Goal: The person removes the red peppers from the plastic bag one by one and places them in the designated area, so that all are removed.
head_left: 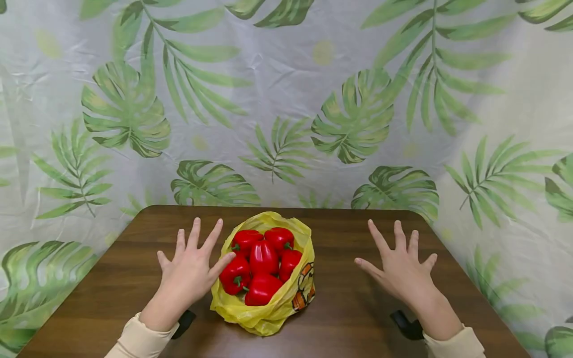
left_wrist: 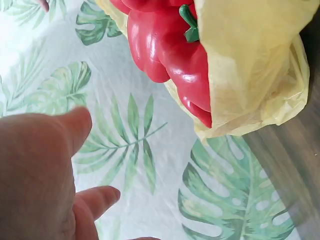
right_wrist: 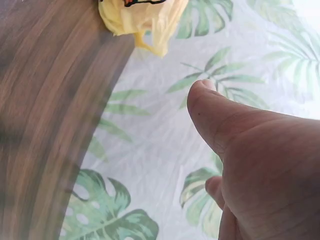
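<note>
A yellow plastic bag (head_left: 264, 320) stands open at the top on the table, filled with several shiny red bell peppers (head_left: 264, 257) with green stems. Just left of the bag is my left hand (head_left: 188, 271), fingers spread and holding nothing; its thumb tip overlaps the bag's edge in the head view, and the left wrist view shows a gap between thumb and bag. Well to the right of the bag, my right hand (head_left: 400, 271) is also spread, with nothing in its grasp. In the right wrist view only a lower part of the bag (right_wrist: 150, 25) shows, away from the thumb.
The dark brown wooden table (head_left: 349, 318) has rounded far corners. Behind it hangs a pale cloth (head_left: 286, 64) printed with green leaves, which also covers both sides. An orange and black print marks the bag's right side. Black bands sit at both wrists.
</note>
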The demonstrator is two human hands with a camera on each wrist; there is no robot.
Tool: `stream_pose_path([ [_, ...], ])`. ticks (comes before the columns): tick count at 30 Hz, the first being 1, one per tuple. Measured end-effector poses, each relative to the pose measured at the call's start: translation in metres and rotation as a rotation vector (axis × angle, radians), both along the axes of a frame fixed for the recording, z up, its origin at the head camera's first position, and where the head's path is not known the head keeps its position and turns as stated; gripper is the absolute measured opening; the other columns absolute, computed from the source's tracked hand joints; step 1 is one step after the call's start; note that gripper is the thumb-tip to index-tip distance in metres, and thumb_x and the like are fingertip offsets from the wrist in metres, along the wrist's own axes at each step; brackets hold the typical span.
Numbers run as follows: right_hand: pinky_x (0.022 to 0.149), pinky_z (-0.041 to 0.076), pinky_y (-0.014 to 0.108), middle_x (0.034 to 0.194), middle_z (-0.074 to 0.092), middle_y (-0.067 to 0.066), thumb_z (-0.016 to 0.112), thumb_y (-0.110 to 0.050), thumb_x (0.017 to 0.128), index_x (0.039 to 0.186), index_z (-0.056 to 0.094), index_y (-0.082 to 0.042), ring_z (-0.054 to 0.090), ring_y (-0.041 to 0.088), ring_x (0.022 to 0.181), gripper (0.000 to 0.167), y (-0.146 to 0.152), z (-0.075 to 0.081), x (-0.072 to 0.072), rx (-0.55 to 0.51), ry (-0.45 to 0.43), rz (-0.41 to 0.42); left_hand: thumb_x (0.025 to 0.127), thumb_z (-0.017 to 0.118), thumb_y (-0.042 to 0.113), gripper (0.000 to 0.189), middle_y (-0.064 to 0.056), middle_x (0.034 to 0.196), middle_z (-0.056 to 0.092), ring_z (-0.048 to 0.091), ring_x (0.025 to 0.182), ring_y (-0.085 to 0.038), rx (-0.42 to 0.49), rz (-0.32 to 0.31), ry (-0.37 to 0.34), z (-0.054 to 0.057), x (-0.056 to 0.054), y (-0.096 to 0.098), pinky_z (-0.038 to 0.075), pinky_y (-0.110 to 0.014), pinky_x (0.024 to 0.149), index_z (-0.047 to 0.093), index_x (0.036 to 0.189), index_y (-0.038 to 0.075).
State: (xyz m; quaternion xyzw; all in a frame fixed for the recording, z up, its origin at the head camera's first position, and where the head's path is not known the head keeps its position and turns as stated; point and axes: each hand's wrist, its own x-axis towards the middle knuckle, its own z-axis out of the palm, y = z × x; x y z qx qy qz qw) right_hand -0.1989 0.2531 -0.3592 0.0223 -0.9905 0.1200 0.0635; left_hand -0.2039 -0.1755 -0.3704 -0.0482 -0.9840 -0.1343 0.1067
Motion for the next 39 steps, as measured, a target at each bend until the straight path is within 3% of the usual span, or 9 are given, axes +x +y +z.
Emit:
stream_pose_path([
  [4, 0.1, 0.012, 0.1, 0.174, 0.004, 0.038, 0.052, -0.08, 0.098, 0.174, 0.003, -0.037, 0.006, 0.075, 0.152, 0.101, -0.001, 0.003, -0.002, 0.002, 0.004, 0.018, 0.106, 0.055, 0.063, 0.081, -0.031, 0.172, 0.028, 0.042, 0.146, -0.063, 0.051, -0.03, 0.025, -0.004, -0.001, -0.005, 0.041, -0.087, 0.1, 0.022, 0.173, 0.031],
  [7, 0.104, 0.018, 0.096, 0.174, 0.007, 0.037, 0.054, -0.078, 0.099, 0.174, 0.005, -0.036, 0.011, 0.072, 0.153, 0.099, -0.006, 0.006, -0.007, -0.018, 0.008, 0.04, 0.108, 0.06, 0.053, 0.078, -0.035, 0.163, 0.041, 0.055, 0.135, -0.062, 0.128, -0.076, 0.048, -0.01, -0.003, -0.012, 0.052, -0.079, 0.095, 0.029, 0.171, 0.021],
  [10, 0.106, 0.029, 0.091, 0.173, 0.013, 0.037, 0.059, -0.071, 0.101, 0.175, 0.009, -0.032, 0.022, 0.07, 0.152, 0.097, -0.012, 0.01, -0.013, -0.052, 0.014, 0.084, 0.108, 0.062, 0.046, 0.074, -0.035, 0.156, 0.05, 0.058, 0.133, -0.059, 0.228, -0.136, 0.03, -0.019, -0.005, -0.019, 0.051, -0.076, 0.1, 0.034, 0.169, 0.014],
  [14, 0.103, 0.043, 0.082, 0.171, 0.019, 0.038, 0.064, -0.062, 0.102, 0.175, 0.014, -0.027, 0.038, 0.068, 0.146, 0.095, -0.024, 0.015, -0.02, -0.123, -0.01, 0.155, 0.109, 0.062, 0.043, 0.071, -0.03, 0.157, 0.054, 0.06, 0.135, -0.052, 0.339, -0.228, -0.057, -0.034, -0.004, -0.025, 0.051, -0.069, 0.107, 0.036, 0.168, 0.012],
  [19, 0.108, 0.046, 0.075, 0.168, 0.028, 0.034, 0.065, -0.058, 0.103, 0.174, 0.016, -0.025, 0.046, 0.06, 0.145, 0.092, -0.039, 0.02, -0.029, -0.223, -0.056, 0.224, 0.109, 0.063, 0.04, 0.069, -0.024, 0.152, 0.061, 0.074, 0.118, -0.034, 0.459, -0.301, -0.165, -0.048, -0.001, -0.026, 0.057, -0.058, 0.105, 0.036, 0.168, 0.015],
  [25, 0.114, 0.045, 0.069, 0.165, 0.038, 0.03, 0.068, -0.05, 0.104, 0.172, 0.023, -0.018, 0.05, 0.05, 0.146, 0.088, -0.057, 0.022, -0.044, -0.28, -0.087, 0.293, 0.109, 0.063, 0.034, 0.064, -0.02, 0.143, 0.066, 0.076, 0.116, -0.026, 0.525, -0.321, -0.203, -0.06, 0.001, -0.026, 0.059, -0.049, 0.102, 0.039, 0.166, 0.015],
  [32, 0.114, 0.049, 0.061, 0.158, 0.047, 0.027, 0.07, -0.046, 0.104, 0.171, 0.027, -0.017, 0.054, 0.043, 0.143, 0.084, -0.086, 0.023, -0.064, -0.328, -0.143, 0.379, 0.107, 0.069, 0.022, 0.062, -0.019, 0.143, 0.066, 0.076, 0.115, -0.025, 0.664, -0.289, -0.206, -0.07, 0.003, -0.035, 0.061, -0.027, 0.07, 0.044, 0.164, 0.021],
  [36, 0.106, 0.056, 0.054, 0.149, 0.052, 0.026, 0.07, -0.044, 0.104, 0.17, 0.029, -0.016, 0.062, 0.039, 0.129, 0.083, -0.097, 0.02, -0.073, -0.373, -0.199, 0.41, 0.104, 0.073, 0.031, 0.07, -0.015, 0.143, 0.067, 0.075, 0.116, -0.02, 0.596, -0.314, -0.185, -0.073, 0.003, -0.036, 0.063, -0.037, 0.085, 0.041, 0.166, 0.025],
  [39, 0.105, 0.057, 0.053, 0.153, 0.052, 0.026, 0.069, -0.044, 0.105, 0.17, 0.03, -0.016, 0.065, 0.039, 0.129, 0.081, -0.103, 0.018, -0.08, -0.402, -0.241, 0.424, 0.102, 0.074, 0.036, 0.072, -0.015, 0.146, 0.065, 0.074, 0.118, -0.022, 0.566, -0.311, -0.197, -0.075, 0.003, -0.035, 0.061, -0.038, 0.09, 0.042, 0.166, 0.028],
])
